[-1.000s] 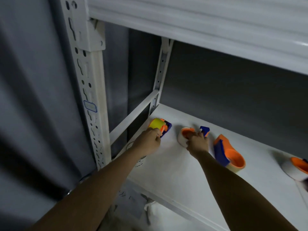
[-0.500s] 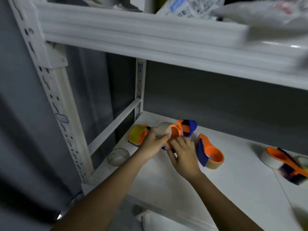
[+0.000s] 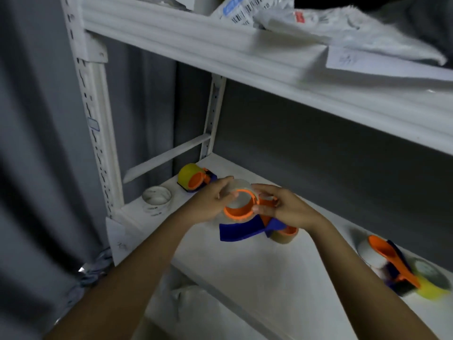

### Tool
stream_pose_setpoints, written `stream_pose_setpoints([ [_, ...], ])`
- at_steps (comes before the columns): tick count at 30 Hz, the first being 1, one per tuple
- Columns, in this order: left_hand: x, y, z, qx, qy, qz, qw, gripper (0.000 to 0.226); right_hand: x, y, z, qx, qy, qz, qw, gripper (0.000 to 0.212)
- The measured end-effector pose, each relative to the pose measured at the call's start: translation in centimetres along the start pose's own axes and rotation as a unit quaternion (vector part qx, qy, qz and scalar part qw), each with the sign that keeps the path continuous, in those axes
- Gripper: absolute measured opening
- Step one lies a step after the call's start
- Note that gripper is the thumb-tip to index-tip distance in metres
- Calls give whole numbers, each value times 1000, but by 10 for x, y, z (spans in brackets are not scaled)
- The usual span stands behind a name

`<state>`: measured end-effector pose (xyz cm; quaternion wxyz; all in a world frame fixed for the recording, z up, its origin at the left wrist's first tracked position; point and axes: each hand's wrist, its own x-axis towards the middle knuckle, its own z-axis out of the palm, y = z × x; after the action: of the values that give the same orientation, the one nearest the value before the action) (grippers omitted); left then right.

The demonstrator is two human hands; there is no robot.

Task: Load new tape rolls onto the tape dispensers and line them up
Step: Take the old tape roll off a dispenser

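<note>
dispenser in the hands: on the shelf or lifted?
Lifted. Left hand and right hand hold the dispenser above the shelf.

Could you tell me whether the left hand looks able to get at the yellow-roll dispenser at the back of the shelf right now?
Probably not: the left hand and right hand both grip the clear-roll dispenser; the path to the yellow-roll dispenser looks unobstructed.

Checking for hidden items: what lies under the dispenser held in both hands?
Under the held dispenser and the right hand, another dispenser with tan tape rests on the lower shelf. Only its lower edge shows; the rest is covered.
</note>
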<state>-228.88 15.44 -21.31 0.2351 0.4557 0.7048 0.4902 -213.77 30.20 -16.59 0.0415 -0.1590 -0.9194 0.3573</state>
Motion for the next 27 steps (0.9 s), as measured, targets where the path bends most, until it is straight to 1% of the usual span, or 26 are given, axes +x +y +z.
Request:
stream_pose_setpoints([
  [1, -5, 1, 2, 8, 12, -3, 1000, 45, -1, -1, -2, 1, -12, -1, 1000, 46],
  [2, -10, 3, 4, 22, 25, -5, 999, 49, -1, -1, -3, 7, -19, -3, 1000, 50],
  [4, -19, 4, 6, 43, 61, 5, 997, 48, -1, -5, 0, 41, -26, -10, 999, 56],
  [6, -29, 8, 5, 33, 89, 2, 995, 47, -3, -9, 8, 100, -37, -23, 994, 56],
  [9, -40, 11, 2, 24, 98, -1, 995, 44, -9, -13, 23, 215, -56, -13, 975, 54],
  [11, -46, 10, 1, 40, 106, -10, 994, 45, -9, -15, 33, 257, -52, -11, 965, 50],
  [15, -50, 6, 4, 64, 140, -30, 988, 47, -4, -20, 55, 253, -17, -36, 967, 43],
  [18, -48, 3, 7, 91, 162, -32, 982, 46, 1, -20, 69, 245, 14, -57, 968, 43],
  [21, -47, -2, 9, 111, 179, -30, 977, 45, 6, -20, 78, 193, 28, -71, 978, 41],
  [24, -45, -7, 4, 137, 178, -43, 974, 44, 16, -20, 82, 128, 25, -83, 988, 43],
  [25, -44, -9, 1, 141, 182, -46, 972, 43, 19, -20, 84, 109, 35, -80, 990, 44],
  [27, -41, -10, -5, 133, 188, -59, 971, 42, 27, -23, 90, 85, 87, -64, 990, 45],
])
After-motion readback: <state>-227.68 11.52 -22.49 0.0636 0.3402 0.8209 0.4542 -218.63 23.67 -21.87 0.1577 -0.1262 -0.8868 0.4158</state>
